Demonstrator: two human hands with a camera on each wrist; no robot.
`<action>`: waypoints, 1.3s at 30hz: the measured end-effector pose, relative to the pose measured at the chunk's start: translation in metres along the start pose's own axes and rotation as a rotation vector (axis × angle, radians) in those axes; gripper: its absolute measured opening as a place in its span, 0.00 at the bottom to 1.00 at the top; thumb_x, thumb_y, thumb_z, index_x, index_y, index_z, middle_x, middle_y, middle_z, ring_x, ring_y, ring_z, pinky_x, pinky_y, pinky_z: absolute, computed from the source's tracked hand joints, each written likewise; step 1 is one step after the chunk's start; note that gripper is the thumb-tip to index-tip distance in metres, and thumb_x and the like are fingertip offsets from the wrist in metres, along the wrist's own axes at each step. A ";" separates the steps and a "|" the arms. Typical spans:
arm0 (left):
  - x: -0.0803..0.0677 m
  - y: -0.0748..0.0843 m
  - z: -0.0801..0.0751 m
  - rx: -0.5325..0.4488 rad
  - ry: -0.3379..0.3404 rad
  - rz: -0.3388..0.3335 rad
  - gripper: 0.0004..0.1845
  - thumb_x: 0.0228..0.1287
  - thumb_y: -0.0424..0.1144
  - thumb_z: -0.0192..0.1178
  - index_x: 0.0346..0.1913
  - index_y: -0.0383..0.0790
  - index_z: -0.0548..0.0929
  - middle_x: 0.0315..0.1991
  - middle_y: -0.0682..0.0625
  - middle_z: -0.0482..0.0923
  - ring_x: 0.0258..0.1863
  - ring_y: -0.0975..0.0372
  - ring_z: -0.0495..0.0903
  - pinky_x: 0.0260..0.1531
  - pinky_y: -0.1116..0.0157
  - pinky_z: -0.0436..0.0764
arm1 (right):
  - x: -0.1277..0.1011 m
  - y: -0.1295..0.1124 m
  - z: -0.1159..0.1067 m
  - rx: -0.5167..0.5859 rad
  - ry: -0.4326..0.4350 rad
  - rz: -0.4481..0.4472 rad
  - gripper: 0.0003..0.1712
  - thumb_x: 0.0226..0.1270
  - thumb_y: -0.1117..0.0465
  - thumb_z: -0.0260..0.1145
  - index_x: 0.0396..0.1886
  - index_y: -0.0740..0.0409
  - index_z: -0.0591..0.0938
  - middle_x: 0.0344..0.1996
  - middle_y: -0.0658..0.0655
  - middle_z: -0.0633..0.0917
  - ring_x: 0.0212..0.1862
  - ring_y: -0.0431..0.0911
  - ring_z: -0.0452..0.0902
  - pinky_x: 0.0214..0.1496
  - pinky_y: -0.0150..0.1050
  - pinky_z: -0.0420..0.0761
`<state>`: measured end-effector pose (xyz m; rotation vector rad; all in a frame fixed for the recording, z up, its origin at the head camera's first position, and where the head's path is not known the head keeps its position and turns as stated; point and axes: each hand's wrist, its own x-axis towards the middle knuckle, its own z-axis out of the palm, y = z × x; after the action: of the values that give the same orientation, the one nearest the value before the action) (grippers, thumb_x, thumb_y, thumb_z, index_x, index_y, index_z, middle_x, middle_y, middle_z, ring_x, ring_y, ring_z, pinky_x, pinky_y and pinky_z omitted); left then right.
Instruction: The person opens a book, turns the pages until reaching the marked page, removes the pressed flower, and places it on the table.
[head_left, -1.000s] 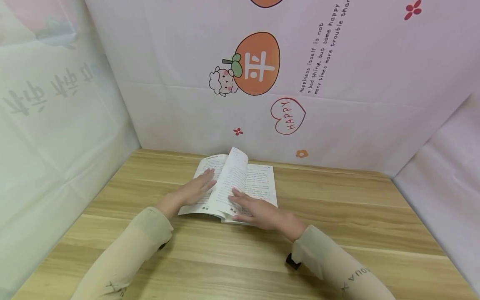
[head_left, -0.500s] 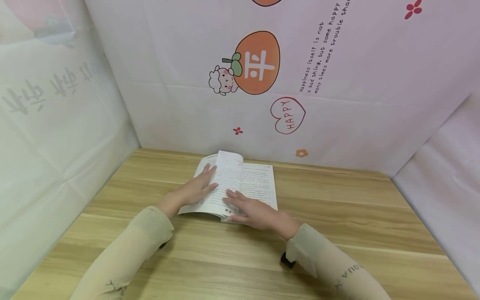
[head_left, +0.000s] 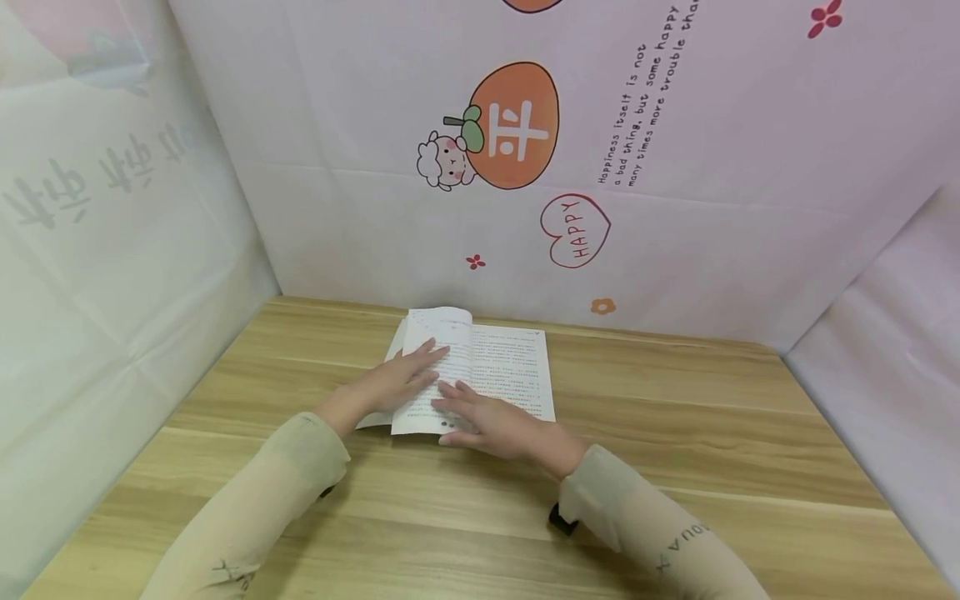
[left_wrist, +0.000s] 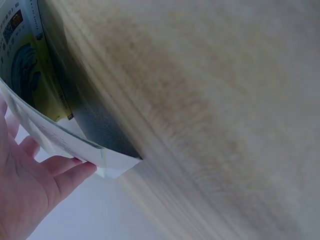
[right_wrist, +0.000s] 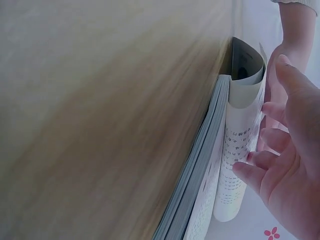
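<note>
An open book (head_left: 513,371) with printed white pages lies on the table near the back wall. One page (head_left: 438,329) bows over toward the left side. My left hand (head_left: 390,383) rests on the left part, fingers spread across that page. Fingers straight, my right hand (head_left: 491,423) touches the same page near the fold. In the left wrist view, fingertips press the left half (left_wrist: 85,145) from above, and a coloured cover (left_wrist: 30,70) shows beneath it. The right wrist view shows the curved page (right_wrist: 237,145) at my right fingertips, beside the thick page stack (right_wrist: 200,145).
The wood-grain table (head_left: 675,433) extends around the book. Behind it rises a white cloth wall (head_left: 360,242) with printed drawings and writing, with further white cloth at left and right. A dark wrist strap (head_left: 562,518) shows under the right sleeve.
The page that stood up near the fold has swung left and now lies over the left side. My right hand has moved slightly left with it; the left fingers now lie over the page.
</note>
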<state>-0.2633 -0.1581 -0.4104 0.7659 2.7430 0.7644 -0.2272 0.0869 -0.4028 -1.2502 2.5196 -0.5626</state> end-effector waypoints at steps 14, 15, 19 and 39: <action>-0.001 -0.001 0.002 0.039 0.004 -0.055 0.32 0.85 0.53 0.39 0.84 0.48 0.50 0.82 0.39 0.44 0.79 0.45 0.49 0.76 0.41 0.37 | -0.015 0.013 -0.008 0.024 0.008 0.021 0.40 0.78 0.40 0.58 0.82 0.49 0.61 0.82 0.52 0.53 0.80 0.52 0.50 0.77 0.54 0.59; -0.001 -0.002 0.002 0.043 0.004 -0.062 0.32 0.85 0.53 0.39 0.84 0.48 0.50 0.82 0.39 0.44 0.79 0.46 0.50 0.76 0.42 0.36 | -0.017 0.015 -0.008 0.022 0.004 0.023 0.40 0.79 0.40 0.58 0.82 0.49 0.61 0.82 0.52 0.53 0.80 0.53 0.51 0.77 0.53 0.59; -0.001 -0.003 0.002 0.065 0.008 -0.073 0.33 0.85 0.53 0.39 0.84 0.46 0.50 0.81 0.35 0.44 0.78 0.41 0.51 0.75 0.40 0.37 | -0.026 0.024 -0.009 0.010 -0.006 0.038 0.40 0.78 0.40 0.58 0.82 0.50 0.62 0.81 0.55 0.55 0.79 0.52 0.55 0.77 0.51 0.60; -0.002 -0.007 -0.002 0.056 -0.050 -0.130 0.36 0.83 0.58 0.42 0.83 0.45 0.53 0.81 0.33 0.38 0.78 0.33 0.36 0.73 0.35 0.39 | -0.064 0.056 -0.019 -0.012 -0.042 0.107 0.34 0.70 0.49 0.72 0.70 0.61 0.77 0.76 0.67 0.64 0.77 0.60 0.57 0.75 0.57 0.61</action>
<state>-0.2654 -0.1653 -0.4120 0.6008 2.7477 0.6355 -0.2363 0.1739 -0.4070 -1.1114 2.5401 -0.4922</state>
